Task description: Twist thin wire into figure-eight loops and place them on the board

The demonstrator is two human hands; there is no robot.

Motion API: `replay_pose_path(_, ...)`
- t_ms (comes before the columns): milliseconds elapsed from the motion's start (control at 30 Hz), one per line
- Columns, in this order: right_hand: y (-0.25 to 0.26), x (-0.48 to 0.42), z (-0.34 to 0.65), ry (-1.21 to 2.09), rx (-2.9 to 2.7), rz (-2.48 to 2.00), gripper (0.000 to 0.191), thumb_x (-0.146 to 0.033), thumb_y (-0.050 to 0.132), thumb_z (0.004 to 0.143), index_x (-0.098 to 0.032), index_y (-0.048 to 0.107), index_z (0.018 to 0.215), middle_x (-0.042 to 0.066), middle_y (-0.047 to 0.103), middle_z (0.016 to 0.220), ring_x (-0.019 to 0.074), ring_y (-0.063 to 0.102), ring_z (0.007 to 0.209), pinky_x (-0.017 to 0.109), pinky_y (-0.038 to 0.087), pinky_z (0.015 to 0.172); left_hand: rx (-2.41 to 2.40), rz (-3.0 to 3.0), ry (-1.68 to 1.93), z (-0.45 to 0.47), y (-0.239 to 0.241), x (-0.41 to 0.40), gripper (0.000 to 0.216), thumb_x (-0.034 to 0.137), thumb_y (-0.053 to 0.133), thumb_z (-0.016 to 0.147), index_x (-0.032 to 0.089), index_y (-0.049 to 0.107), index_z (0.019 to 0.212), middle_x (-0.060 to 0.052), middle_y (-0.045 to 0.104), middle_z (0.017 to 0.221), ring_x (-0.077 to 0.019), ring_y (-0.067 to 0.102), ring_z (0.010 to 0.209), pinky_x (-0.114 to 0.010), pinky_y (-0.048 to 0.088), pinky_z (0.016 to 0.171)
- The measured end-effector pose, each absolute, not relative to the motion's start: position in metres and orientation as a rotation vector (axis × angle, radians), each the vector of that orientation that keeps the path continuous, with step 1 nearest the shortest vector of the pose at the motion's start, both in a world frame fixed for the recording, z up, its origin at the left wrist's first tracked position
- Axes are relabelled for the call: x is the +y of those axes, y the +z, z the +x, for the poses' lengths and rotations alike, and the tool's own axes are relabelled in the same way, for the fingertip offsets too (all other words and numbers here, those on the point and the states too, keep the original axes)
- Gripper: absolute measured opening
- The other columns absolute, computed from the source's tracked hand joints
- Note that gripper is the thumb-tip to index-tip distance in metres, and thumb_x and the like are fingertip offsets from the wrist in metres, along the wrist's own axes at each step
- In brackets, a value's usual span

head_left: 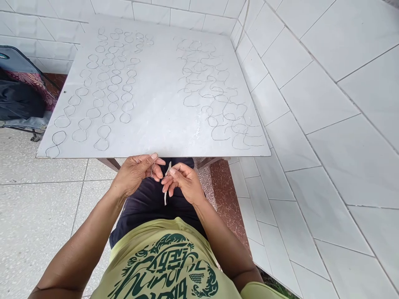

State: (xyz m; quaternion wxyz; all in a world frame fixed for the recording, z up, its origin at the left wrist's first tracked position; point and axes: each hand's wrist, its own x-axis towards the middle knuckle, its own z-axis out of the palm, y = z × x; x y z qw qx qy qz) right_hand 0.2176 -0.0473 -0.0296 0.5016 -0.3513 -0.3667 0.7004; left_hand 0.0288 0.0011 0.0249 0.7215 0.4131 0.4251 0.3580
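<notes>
Both my hands meet just below the near edge of a white table (156,137). My left hand (137,170) is closed in a pinch on a thin bent wire (152,169). My right hand (183,182) is closed around a slim metal tool (166,182) whose tip points up to the wire. On the table's left side lie several rows of finished wire loops (102,95), laid in neat columns. On its right side lies a loose tangle of bent wire pieces (218,104).
A white tiled wall (327,124) runs along the right, close to the table's edge. A dark bag on a folding chair (21,95) stands at the far left. The floor (31,199) is pale speckled tile, with a reddish strip (227,195) near the wall.
</notes>
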Motion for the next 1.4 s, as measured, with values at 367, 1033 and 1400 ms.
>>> replay_pose_path(367,-0.019,-0.053,0.221,1.732,-0.853,-0.942,0.035,-0.05,0.068,0.098,-0.015,0.067,0.089,0.007,0.079,0.072,0.0204,0.075,0.051,0.021,0.049,0.035,0.96,1.025,0.725,0.025,0.032,0.021,0.047,0.055,0.075,0.09,0.01,0.081,0.102,-0.015,0.079,0.086,-0.0245,0.075,0.075,-0.039,0.062,0.074)
replay_pose_path(1033,-0.004,-0.038,0.212,1.563,-0.674,-0.978,0.04,-0.055,0.074,0.091,-0.015,0.071,0.088,0.007,0.076,0.067,0.0202,0.072,0.047,0.021,0.046,0.031,1.265,1.159,1.056,0.047,0.038,-0.017,0.031,0.046,0.075,0.092,0.017,0.08,0.099,-0.008,0.079,0.093,-0.0186,0.073,0.074,-0.033,0.062,0.072)
replay_pose_path(1400,-0.002,-0.033,0.221,1.611,-0.732,-1.018,0.044,-0.058,0.075,0.089,-0.014,0.072,0.094,0.008,0.078,0.071,0.0214,0.075,0.052,0.022,0.049,0.034,1.267,1.105,1.03,0.049,0.034,-0.018,0.03,0.045,0.077,0.089,0.015,0.079,0.091,-0.009,0.078,0.088,-0.0196,0.073,0.071,-0.035,0.065,0.069)
